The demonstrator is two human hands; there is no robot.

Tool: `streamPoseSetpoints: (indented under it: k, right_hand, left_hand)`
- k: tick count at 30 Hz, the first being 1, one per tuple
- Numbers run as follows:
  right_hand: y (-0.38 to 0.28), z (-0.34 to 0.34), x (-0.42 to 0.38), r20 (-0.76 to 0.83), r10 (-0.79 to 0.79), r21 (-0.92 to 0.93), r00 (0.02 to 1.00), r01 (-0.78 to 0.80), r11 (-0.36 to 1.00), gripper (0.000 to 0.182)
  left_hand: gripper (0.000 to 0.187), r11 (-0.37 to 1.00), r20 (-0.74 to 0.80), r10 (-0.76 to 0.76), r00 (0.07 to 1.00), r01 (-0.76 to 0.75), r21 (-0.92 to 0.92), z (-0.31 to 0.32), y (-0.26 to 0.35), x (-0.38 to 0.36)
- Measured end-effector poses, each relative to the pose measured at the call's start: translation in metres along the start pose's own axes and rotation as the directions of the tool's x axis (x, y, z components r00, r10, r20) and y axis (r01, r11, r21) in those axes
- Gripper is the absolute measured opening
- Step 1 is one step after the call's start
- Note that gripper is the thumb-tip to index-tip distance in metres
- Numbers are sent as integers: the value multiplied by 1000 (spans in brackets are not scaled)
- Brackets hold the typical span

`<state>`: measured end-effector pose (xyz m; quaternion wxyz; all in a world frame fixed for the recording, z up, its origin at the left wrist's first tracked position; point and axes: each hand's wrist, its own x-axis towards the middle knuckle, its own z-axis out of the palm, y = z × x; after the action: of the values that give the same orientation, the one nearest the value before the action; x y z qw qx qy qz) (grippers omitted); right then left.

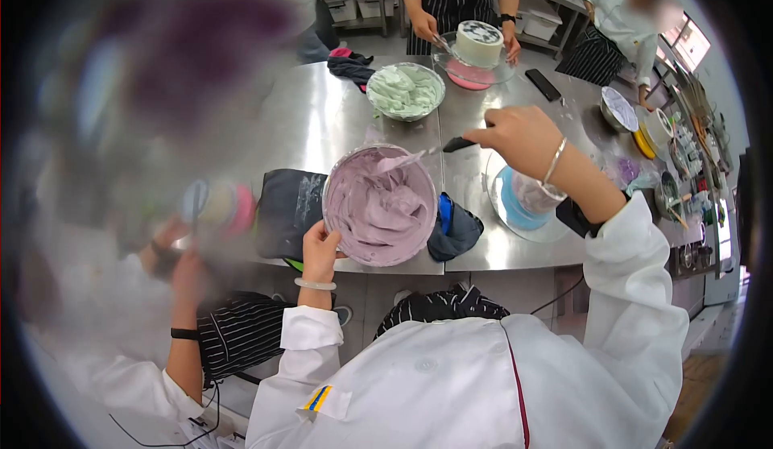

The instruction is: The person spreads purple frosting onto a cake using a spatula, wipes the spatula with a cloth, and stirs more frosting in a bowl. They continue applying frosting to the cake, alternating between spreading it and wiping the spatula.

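Observation:
A bowl (328, 207) of mauve cream (382, 203) stands near the table's front edge. My left hand (320, 249) grips its rim at the lower left, thumb up on the edge. My right hand (519, 143) is closed around the black handle of a spatula (459, 144). The blade reaches left over the bowl, its tip at the cream near the upper rim. Under my right forearm, a cake (533, 195) stands on a blue turntable (519, 210), partly hidden by the wrist. Dark cloths (291, 211) lie beside the bowl.
Beyond my bowl sits a bowl of pale green cream (405, 91). Across the steel table (310, 127), a person handles a white cake (479, 44) on a pink turntable. A phone (543, 85) lies at right. Another person works close on my left, blurred by a lens smear.

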<state>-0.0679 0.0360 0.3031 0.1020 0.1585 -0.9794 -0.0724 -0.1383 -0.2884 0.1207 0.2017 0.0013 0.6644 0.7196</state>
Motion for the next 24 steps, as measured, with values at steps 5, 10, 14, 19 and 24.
streamPoseSetpoints:
  k: [5,10,14,19,24]
  right_hand:
    - [10,9,6,25,12,-17,1000,-12,1000,18]
    - [5,30,-33,232,94,-6,968,-95,995,13]
    - [-18,9,-44,366,45,-17,930,-41,999,14]
    - [-26,50,-65,394,176,64,902,-218,974,19]
    - [-68,89,-83,373,209,515,904,-389,764,27]
  left_hand:
    - [20,999,90,24,996,-26,25,0,10,4]
    - [20,996,52,90,995,-90,-5,0,6,-3]
    - [21,993,-14,110,994,-110,-37,2,-10,0]
    - [20,975,-26,146,989,-148,-164,14,-18,-2]
    - [18,954,-110,163,981,-185,-235,32,-7,-12]
